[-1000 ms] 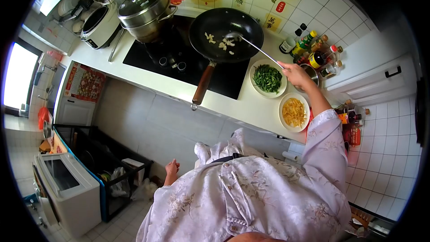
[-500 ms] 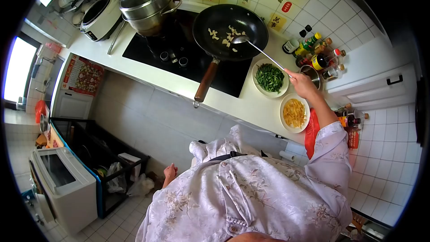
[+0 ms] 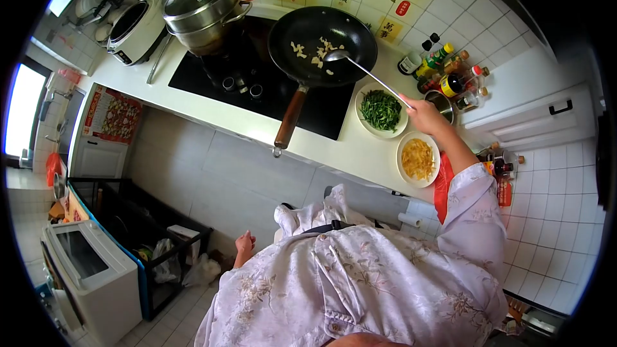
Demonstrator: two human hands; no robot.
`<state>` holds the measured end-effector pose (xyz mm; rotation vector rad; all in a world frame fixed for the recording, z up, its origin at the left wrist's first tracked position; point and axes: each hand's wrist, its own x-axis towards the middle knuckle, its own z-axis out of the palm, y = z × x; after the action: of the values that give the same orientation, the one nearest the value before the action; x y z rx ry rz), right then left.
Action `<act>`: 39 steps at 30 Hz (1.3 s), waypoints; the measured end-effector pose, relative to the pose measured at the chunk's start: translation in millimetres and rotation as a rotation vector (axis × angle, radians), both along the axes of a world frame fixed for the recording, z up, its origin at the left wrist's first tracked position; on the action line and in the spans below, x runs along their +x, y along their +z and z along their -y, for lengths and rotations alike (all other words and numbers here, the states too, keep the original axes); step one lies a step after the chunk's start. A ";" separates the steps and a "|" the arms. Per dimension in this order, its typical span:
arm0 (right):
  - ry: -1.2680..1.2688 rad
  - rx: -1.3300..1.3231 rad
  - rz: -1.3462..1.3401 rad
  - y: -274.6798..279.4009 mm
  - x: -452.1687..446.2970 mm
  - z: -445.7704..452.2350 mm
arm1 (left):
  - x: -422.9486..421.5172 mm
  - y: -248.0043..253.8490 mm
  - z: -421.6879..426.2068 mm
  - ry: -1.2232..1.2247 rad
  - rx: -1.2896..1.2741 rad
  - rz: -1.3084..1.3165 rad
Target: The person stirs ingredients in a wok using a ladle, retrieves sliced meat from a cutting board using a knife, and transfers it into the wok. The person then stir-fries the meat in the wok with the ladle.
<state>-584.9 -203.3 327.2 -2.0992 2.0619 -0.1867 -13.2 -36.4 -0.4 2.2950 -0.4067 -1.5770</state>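
Observation:
My right hand is closed round the handle of a metal ladle. The ladle's bowl rests inside a black wok, against several pale chopped pieces on its bottom. Below the ladle's handle stands a plate of chopped green vegetables. Nearer to me, beside my right forearm, is a plate of yellow strips. My left hand hangs low at my side with curled fingers, away from the counter, and nothing shows in it.
The wok sits on a black cooktop, its wooden handle jutting over the counter's front edge. To its left are a lidded steamer pot and an open rice cooker. Several sauce bottles and a metal bowl stand right.
The whole view has shifted slightly, so the counter things appear a little further left. The ladle stays in the wok among the pale pieces, and my left hand still hangs down.

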 end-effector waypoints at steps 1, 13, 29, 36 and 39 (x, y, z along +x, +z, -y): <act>-0.185 0.177 0.169 11.5 3.2 1.4 | 1.1 0.3 -0.5 0.000 -0.012 -0.017; -0.419 0.413 0.407 26.0 38.1 4.9 | 10.6 -3.1 -19.1 0.067 -0.066 -0.075; -0.188 0.210 0.108 -9.5 45.5 14.4 | 21.5 -5.8 -16.0 0.108 -0.045 -0.091; -0.107 0.171 0.106 -4.5 51.1 16.2 | 20.6 -8.1 -11.2 0.125 -0.012 -0.083; -0.125 0.165 0.140 -11.2 49.6 16.7 | 19.4 -2.7 -9.3 0.005 -0.007 -0.073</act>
<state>-535.4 -219.9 316.0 -1.8111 2.0517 -0.1698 6.2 -27.1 -3.1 2.2240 -0.3864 -1.6488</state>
